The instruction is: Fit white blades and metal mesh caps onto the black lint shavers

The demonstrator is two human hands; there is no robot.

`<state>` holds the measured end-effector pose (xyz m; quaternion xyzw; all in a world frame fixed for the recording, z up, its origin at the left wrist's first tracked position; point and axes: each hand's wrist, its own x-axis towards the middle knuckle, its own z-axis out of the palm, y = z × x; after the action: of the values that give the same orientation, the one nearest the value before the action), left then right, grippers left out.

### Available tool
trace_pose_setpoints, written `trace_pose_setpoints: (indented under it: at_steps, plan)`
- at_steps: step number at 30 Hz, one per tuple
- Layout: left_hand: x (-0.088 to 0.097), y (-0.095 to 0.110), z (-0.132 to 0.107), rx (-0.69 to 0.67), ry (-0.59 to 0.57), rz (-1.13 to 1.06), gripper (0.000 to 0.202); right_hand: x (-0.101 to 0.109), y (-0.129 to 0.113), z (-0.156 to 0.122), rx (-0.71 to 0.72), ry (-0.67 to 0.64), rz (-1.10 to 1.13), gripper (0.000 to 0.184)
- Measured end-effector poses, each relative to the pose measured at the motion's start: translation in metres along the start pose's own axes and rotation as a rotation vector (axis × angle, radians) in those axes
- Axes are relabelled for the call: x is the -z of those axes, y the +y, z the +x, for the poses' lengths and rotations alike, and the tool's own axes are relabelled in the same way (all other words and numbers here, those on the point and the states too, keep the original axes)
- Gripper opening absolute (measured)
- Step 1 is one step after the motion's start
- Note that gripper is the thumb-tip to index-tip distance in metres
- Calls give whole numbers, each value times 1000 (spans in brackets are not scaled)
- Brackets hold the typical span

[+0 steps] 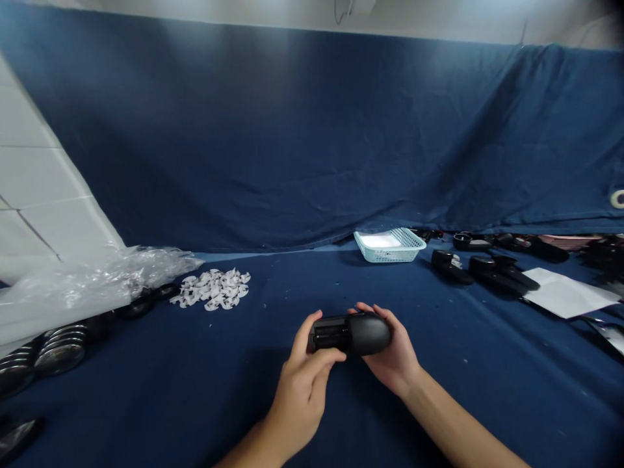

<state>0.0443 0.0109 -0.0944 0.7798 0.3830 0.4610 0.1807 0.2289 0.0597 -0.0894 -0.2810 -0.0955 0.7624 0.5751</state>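
Note:
Between my two hands is a black, rounded device that looks like a computer mouse (369, 334), held above the blue-covered table. Its smooth domed end lies to the right, and an open recess like a battery bay shows at its left end. My left hand (305, 383) grips that left end, the thumb along the near edge and a finger over the far side. Cupped around the domed end, my right hand (397, 354) supports it from below and behind, with some fingers hidden by the device.
A pile of small white parts (214, 288) lies left of centre, near clear plastic wrap (88, 286) and rows of black rounded shells (61, 350). Toward the back stands a light blue basket (390, 254) holding white paper. More black parts (502, 274) and a white sheet (568, 292) lie right.

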Motion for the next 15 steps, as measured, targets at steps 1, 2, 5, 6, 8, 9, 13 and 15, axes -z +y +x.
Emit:
trace_pose_setpoints:
  at_steps: [1, 2, 5, 6, 8, 9, 13, 15]
  plan:
    - [-1, 0, -1, 4, 14, 2, 25, 0, 0, -1, -4, 1, -4, 21]
    - [-2, 0, -2, 4, 35, -4, 21, -1, 1, -1, -9, 0, -11, 22]
    - [-3, 0, -3, -12, 116, -73, 28, -3, 2, -3, -21, 6, -50, 25]
    - [-4, 0, -3, -19, 137, -100, 32, -3, 3, -3, -24, 8, -62, 26]
    - [-4, 0, -3, -33, 147, -121, 38, -4, 4, -4, -31, 11, -72, 27]
    - [-4, 0, -3, -34, 141, -122, 39, -4, 4, -4, -34, 12, -72, 27]
    - [-5, -2, -3, -21, 125, -114, 40, -3, 3, -2, -33, 6, -69, 27]
    - [-6, -3, -4, -11, 123, -109, 40, -2, 3, -1, -36, 1, -69, 26]
